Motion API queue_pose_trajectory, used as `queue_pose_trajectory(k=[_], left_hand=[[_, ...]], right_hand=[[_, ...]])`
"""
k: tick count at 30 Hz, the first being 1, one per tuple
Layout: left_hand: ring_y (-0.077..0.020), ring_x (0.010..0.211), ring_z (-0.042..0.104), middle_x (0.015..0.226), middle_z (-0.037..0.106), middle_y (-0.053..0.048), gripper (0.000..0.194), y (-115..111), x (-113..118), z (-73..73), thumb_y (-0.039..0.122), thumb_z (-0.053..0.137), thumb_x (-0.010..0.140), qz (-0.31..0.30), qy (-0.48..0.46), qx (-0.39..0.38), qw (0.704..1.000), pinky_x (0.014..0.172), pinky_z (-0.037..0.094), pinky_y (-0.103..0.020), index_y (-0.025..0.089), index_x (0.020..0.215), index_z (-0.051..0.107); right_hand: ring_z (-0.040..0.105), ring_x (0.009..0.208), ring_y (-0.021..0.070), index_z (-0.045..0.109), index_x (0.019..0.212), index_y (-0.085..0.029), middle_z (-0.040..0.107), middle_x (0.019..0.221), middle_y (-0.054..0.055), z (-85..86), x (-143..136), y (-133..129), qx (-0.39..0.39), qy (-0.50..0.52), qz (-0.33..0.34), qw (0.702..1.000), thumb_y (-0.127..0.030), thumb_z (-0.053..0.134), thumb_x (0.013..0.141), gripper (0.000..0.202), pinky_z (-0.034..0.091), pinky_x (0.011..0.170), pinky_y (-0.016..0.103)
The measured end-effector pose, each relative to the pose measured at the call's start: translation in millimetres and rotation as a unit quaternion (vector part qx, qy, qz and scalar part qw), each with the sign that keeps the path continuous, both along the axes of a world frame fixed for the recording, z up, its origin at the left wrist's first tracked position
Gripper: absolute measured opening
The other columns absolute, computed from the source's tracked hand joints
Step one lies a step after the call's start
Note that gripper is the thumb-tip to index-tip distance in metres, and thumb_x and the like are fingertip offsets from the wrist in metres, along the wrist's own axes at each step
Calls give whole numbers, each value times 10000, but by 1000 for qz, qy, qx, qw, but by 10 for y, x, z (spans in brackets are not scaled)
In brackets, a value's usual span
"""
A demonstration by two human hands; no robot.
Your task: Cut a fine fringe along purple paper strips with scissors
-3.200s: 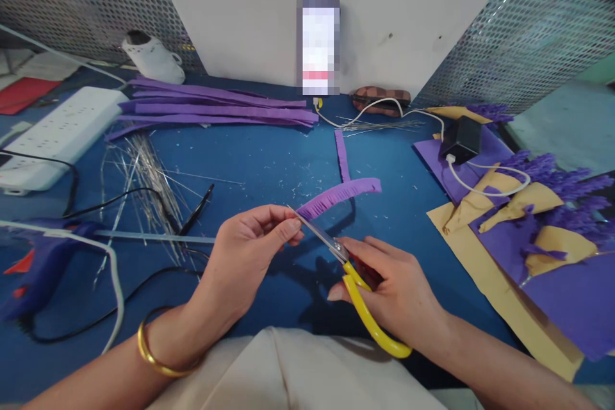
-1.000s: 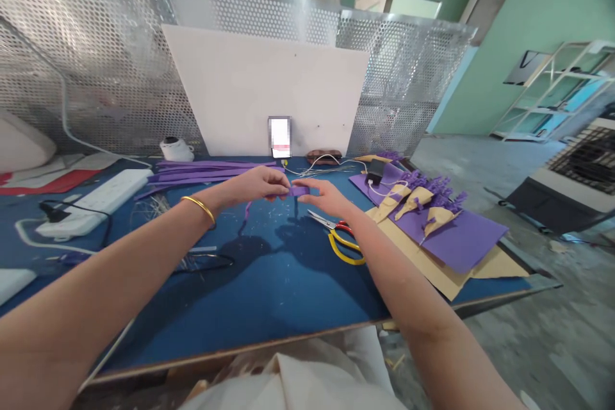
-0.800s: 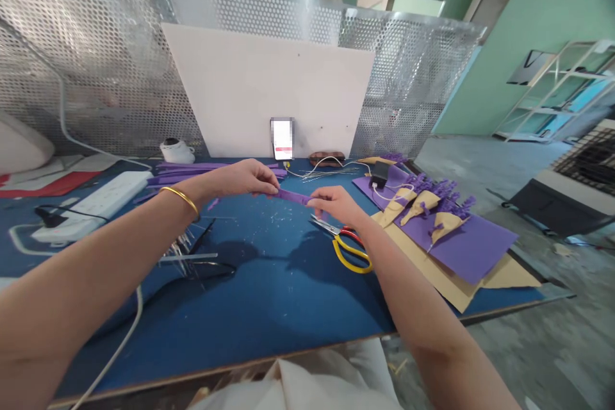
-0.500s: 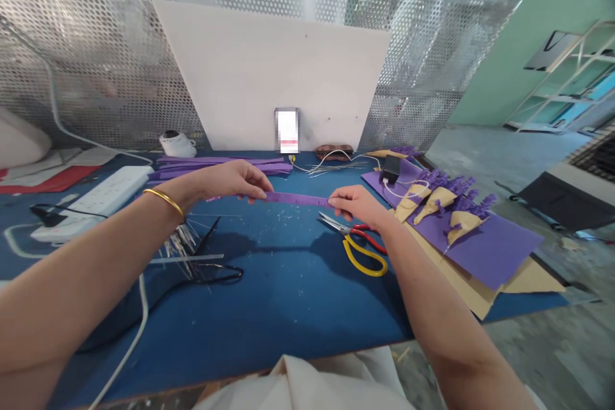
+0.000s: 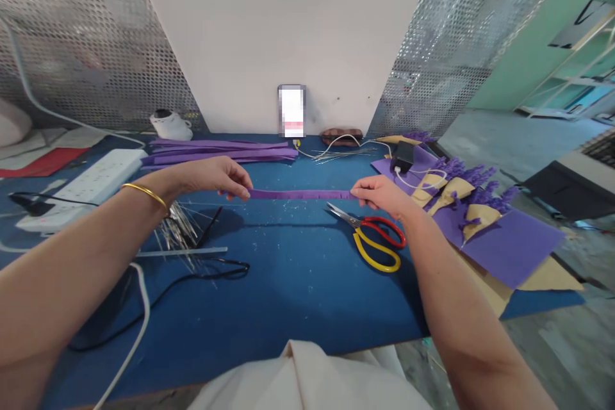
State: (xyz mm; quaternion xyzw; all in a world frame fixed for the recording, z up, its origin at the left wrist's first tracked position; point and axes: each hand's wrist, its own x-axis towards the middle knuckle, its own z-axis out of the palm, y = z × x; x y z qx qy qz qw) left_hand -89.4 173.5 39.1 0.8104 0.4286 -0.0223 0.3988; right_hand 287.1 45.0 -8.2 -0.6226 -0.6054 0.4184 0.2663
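A narrow purple paper strip (image 5: 300, 195) is stretched level above the blue table (image 5: 288, 307). My left hand (image 5: 225, 178) pinches its left end between thumb and fingers; a gold bangle circles that wrist. At the other end, my right hand (image 5: 377, 194) is closed on the strip. Scissors (image 5: 368, 234) with one red and one yellow handle lie partly spread just below my right hand, apart from it. Behind my left hand is a pile of long purple strips (image 5: 225, 152).
A power strip (image 5: 81, 192), thin wires (image 5: 180, 234) and a black cable (image 5: 192, 275) occupy the left. A phone (image 5: 292, 112) leans on a white board (image 5: 269, 32). On the right, paper-wrapped purple flowers (image 5: 480, 218) lie on purple sheets (image 5: 523, 243).
My hands have moved farther apart, and a longer stretch of the purple strip shows between them. The view has tilted down a little.
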Motion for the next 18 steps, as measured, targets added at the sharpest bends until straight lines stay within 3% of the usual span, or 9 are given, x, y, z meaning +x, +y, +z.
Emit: queue_pose_trajectory(k=[7, 11, 15, 18], left_hand=[[-199, 633, 655, 756, 780, -49, 307, 111, -200, -93, 471, 714, 633, 33, 29, 18, 999, 564, 464, -246, 228, 804, 792], [-277, 792, 717, 849, 802, -76, 339, 117, -157, -63, 422, 688, 610, 75, 34, 79, 994, 692, 520, -303, 215, 851, 807], [-323, 1151, 626, 1133, 768, -73, 410, -15, 173, -18, 379, 594, 716, 134, -34, 211, 968, 996, 440, -379, 213, 1046, 774], [-257, 1115, 645, 1196, 748, -52, 399, -243, 620, -65, 383, 535, 811, 93, -106, 219, 965, 1007, 436, -342, 217, 1098, 756]], right_hand=[[681, 851, 173, 637, 1139, -148, 678, 1074, 62, -95, 50, 51, -33, -3, -26, 999, -325, 606, 985, 237, 593, 723, 337], [681, 838, 169, 636, 1137, -144, 679, 1062, 60, -138, 10, 73, -38, 0, -22, 999, -324, 606, 985, 238, 592, 712, 332], [675, 777, 150, 644, 1098, -139, 684, 1003, 45, -132, -52, 63, -20, 2, -10, 1000, -325, 605, 987, 220, 585, 666, 301], [663, 723, 133, 651, 1053, -134, 683, 945, 30, -96, -116, 37, 0, 2, 8, 1000, -324, 606, 986, 206, 573, 627, 277]])
